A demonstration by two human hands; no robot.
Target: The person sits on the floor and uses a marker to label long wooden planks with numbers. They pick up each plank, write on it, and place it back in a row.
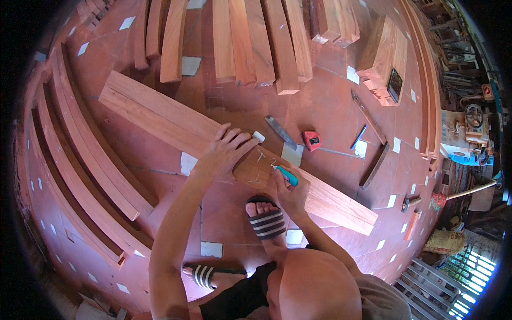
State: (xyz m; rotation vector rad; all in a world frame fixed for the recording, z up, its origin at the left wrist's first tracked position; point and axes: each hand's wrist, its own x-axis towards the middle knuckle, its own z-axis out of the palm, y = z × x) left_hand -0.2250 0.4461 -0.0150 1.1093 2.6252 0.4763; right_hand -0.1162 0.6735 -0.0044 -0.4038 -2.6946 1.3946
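Observation:
A reddish timber beam (160, 114) lies slantwise across the floor in front of me. My left hand (226, 146) rests on its middle, with a small white cap (258, 137) held at the fingertips. A teal correction pen (287, 176) is gripped in my right hand (292, 193), its tip touching the wood. White marks (260, 156) show on the darker section of timber between my hands. Just beyond the beam lie a dark flat metal blade (278, 129) and a red tape measure (312, 140).
Several beams (242, 42) lie at the back, more timbers (88, 154) at the left. A phone (394, 85) rests on a timber block (381, 50). A wooden square (373, 125), a blue pen (358, 137) and a hammer (410, 202) are to the right. My sandalled foot (265, 220) is near the beam.

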